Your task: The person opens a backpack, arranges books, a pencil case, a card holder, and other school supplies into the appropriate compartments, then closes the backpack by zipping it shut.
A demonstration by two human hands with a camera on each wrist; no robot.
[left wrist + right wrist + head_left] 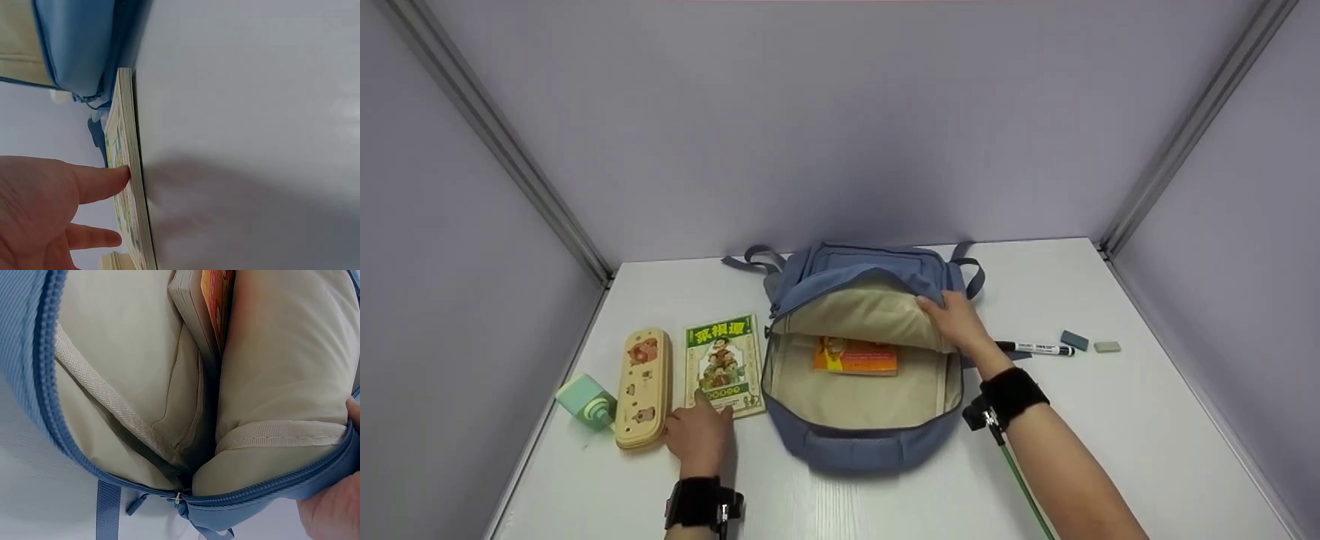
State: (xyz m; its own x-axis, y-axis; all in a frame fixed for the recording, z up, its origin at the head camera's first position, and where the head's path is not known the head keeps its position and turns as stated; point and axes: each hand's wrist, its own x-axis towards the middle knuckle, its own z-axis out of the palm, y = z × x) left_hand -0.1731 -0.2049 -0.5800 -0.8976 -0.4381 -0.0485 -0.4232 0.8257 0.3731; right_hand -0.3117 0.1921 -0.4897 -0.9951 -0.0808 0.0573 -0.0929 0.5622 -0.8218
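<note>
Now the right grip [960, 322] pinches the cream-lined fabric flap [855, 315]; left grip [701, 435], spread, touches a rectangular paperback [724, 356] toward the surface's [1155, 420] left edge.

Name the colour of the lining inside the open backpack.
The lining is plain cream-beige, best seen in the right wrist view.

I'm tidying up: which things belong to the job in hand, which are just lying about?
Likely job:
backpack, gripped by right hand
green-banded book, left hand touching it
orange book, inside backpack

Apparently lying about:
yellow case
mint bottle
marker
blue block
pale block
</note>
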